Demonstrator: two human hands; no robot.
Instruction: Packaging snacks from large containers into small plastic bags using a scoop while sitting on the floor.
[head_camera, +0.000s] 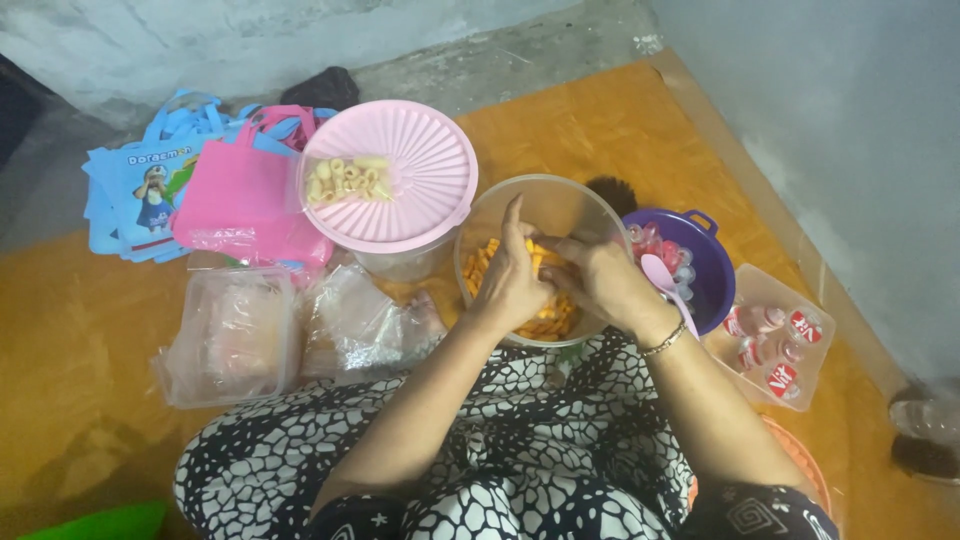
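Both hands are down inside a clear round container (545, 200) that sits just ahead of the person's lap, and orange snack pieces (548, 322) lie heaped under and around them. The left hand (512, 280) is curled with its fingers bent into the pile, one finger sticking up toward the far rim; it looks gathered around some pieces, though what exactly sits inside the curl is hidden. The right hand (600, 275) meets it from the other side, fingertips touching the left hand's fingers and pinched together over the snacks; whether anything is caught in that pinch I cannot tell. A thin bracelet (665, 340) rings the right wrist. Just right of the right hand a pink spoon (662, 280) leans in a purple bowl (712, 262) of small cups, with a clear tray of little bottles (770, 345) beyond. Left of the left hand stands a tub under a pink ribbed lid (410, 190), a small bag of pale snacks (348, 180) resting on it. Farther left lie clear plastic bags (235, 335) and pink and blue tote bags (190, 195).
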